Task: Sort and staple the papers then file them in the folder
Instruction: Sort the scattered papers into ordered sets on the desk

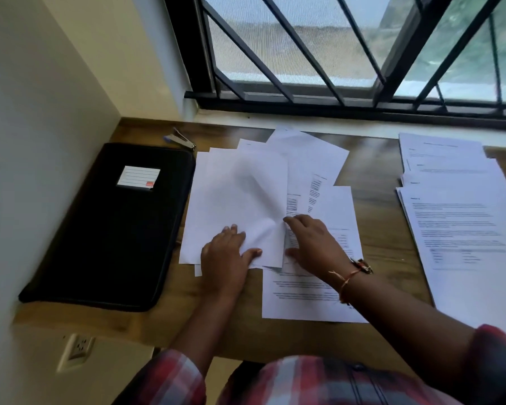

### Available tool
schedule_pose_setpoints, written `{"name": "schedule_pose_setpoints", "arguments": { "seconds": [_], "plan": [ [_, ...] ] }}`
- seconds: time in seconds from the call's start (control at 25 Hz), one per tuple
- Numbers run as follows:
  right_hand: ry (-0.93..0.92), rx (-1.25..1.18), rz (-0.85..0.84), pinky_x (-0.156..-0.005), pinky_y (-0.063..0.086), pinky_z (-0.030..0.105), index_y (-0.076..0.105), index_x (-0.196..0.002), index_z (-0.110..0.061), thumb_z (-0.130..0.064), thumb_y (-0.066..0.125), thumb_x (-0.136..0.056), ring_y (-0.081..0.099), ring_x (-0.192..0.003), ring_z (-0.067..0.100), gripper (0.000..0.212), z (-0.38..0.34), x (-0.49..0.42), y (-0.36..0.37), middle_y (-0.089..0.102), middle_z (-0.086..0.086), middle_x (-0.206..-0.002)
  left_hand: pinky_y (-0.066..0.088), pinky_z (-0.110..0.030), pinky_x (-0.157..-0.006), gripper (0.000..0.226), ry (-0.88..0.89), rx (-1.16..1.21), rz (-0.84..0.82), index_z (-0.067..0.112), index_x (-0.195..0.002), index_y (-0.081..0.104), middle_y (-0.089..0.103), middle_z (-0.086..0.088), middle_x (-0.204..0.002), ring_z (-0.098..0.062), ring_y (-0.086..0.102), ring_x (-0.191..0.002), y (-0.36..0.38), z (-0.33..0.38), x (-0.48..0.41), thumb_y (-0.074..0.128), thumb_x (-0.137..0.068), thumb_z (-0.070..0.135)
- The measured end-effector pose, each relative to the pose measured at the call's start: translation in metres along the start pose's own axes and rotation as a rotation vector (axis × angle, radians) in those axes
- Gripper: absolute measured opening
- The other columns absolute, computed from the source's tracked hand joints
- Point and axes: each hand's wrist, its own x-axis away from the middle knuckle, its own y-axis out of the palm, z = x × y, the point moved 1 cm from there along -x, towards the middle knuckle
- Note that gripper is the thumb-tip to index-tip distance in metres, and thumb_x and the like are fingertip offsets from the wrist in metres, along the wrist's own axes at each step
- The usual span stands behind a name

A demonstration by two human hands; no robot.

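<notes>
A loose spread of white papers (237, 194) lies in the middle of the wooden desk (374, 176), some face down, some printed side up. My left hand (225, 255) rests flat on the lower edge of the top blank sheet, thumb spread out on the paper. My right hand (313, 244) lies beside it, its fingertips at that sheet's right edge, where the sheet bulges up. A black zip folder (111, 229) with a white label lies shut at the left. A small stapler (180, 139) sits just behind the folder.
Printed sheets lie fanned in an overlapping stack (456, 217) at the right of the desk. A wall borders the desk on the left, with a socket (78, 347) below the desk edge. A barred window (348, 54) runs along the back.
</notes>
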Motion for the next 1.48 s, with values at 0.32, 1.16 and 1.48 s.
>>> {"name": "schedule_pose_setpoints", "arguments": {
  "seconds": [0.32,1.16,1.48],
  "plan": [
    [-0.066,0.065,0.090,-0.100,0.052,0.049,0.050,-0.148,-0.034,-0.024,0.082,-0.085,0.051,-0.126,0.034,0.071,-0.001,0.000,0.008,0.037,0.015,-0.156,0.054,-0.044,-0.088,0.026,0.149,-0.010,0.127,0.016,-0.099,0.080,0.076,-0.004,-0.111,-0.025,0.072,-0.106,0.003,-0.007,0.001,0.083,-0.082,0.035],
    [0.080,-0.449,0.638,-0.061,0.041,0.012,0.064,-0.110,-0.016,-0.028,0.055,-0.104,0.062,-0.075,-0.003,0.016,-0.019,-0.023,-0.139,0.065,-0.006,-0.095,0.052,-0.037,-0.093,0.037,-0.205,0.606,0.343,0.008,-0.122,0.059,0.061,-0.006,-0.115,-0.021,0.060,-0.107,-0.117,-0.009,-0.039,0.053,-0.100,0.038],
    [0.448,-0.536,0.278,-0.080,0.049,0.033,0.067,-0.114,-0.016,-0.019,0.064,-0.089,0.064,-0.094,0.022,0.025,0.022,-0.023,-0.034,0.069,-0.004,-0.102,0.035,-0.049,-0.110,0.066,-0.438,-0.087,-0.227,0.017,-0.146,0.033,0.027,-0.013,-0.153,-0.034,0.027,-0.140,-0.041,-0.022,-0.016,0.051,-0.091,0.049]
  ]
}}
